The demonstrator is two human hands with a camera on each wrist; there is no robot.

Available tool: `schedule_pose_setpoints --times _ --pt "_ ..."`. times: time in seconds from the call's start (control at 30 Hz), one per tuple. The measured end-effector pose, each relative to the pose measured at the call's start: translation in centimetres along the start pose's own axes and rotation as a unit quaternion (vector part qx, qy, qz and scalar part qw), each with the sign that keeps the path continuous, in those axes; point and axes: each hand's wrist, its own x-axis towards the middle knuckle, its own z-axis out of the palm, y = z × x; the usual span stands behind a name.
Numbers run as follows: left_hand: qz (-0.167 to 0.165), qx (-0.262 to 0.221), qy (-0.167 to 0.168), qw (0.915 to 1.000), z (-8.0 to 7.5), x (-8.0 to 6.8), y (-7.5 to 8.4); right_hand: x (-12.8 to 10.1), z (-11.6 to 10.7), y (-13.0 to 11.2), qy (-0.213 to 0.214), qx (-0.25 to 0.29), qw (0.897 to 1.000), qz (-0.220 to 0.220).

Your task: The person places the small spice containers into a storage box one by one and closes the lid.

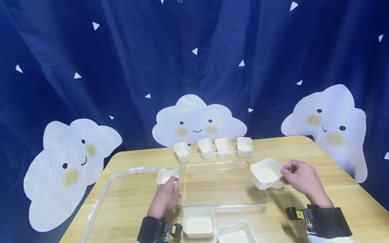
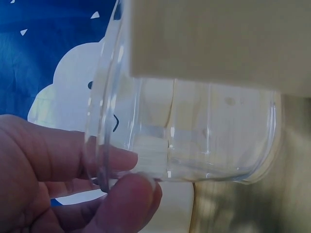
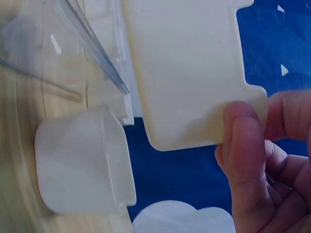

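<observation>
My right hand [image 1: 301, 177] pinches the rim of a small white container [image 1: 263, 173] and holds it tilted by the right side of a clear plastic box [image 1: 223, 206]. In the right wrist view, thumb and fingers grip one corner of that container [image 3: 189, 73]. My left hand [image 1: 166, 195] is at the box's left front corner. The left wrist view shows its thumb and fingers pinching the rim of the clear box [image 2: 214, 145]. Partly hidden behind the held container, another white container [image 3: 77, 160] stands on the table.
Several white containers [image 1: 223, 145] stand in a row behind the box. Another white container [image 1: 164, 173] is left of it, and two more [image 1: 199, 224] stand in front. A clear lid [image 1: 121, 202] with clips lies on the wooden table [image 1: 340, 202] at left. Behind hangs a blue curtain [image 1: 218, 84].
</observation>
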Motion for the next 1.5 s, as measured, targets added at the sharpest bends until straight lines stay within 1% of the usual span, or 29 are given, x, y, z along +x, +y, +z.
schedule_pose_setpoints --times 0.13,0.33,0.57,0.7,0.8,0.87,1.0,1.1,1.2,1.4,1.5 --pt "0.004 -0.004 -0.002 1.0 0.2 0.0 0.0 0.4 0.6 -0.4 0.016 0.002 1.0 0.0" --pt "0.001 -0.003 0.001 1.0 0.4 0.1 0.0 0.9 1.4 -0.9 0.017 0.013 1.0 0.004" --pt "0.002 0.0 -0.001 1.0 -0.1 -0.1 -0.1 1.4 2.9 -0.9 0.011 0.038 0.999 0.005" --pt "-0.002 0.003 -0.001 1.0 -0.4 -0.2 -0.1 1.3 3.5 -1.0 0.011 0.038 0.999 0.008" --pt "-0.003 0.004 0.001 1.0 -0.4 -0.2 -0.1 1.3 3.6 -1.1 0.004 0.036 0.999 0.01" --pt "0.005 0.005 0.001 1.0 -0.4 -0.2 -0.1 1.4 3.6 -1.1 0.0 0.037 0.999 0.013" --pt "0.009 -0.001 -0.001 1.0 -0.2 -0.2 0.0 1.8 3.5 -1.3 -0.008 0.033 0.999 0.014" --pt "0.005 -0.006 -0.005 1.0 -0.1 -0.2 0.1 2.0 3.7 -1.4 -0.012 0.033 0.999 0.014" --pt "0.007 -0.006 -0.004 0.9999 -0.1 -0.2 0.1 2.2 3.9 -1.5 -0.015 0.038 0.999 0.014" --pt "0.014 -0.003 -0.004 0.9999 -0.2 -0.3 0.1 2.7 4.1 -1.9 -0.02 0.026 0.999 0.004" --pt "0.014 -0.003 -0.007 0.9999 -0.2 -0.3 0.1 2.9 4.3 -2.0 -0.021 0.034 0.999 -0.003"
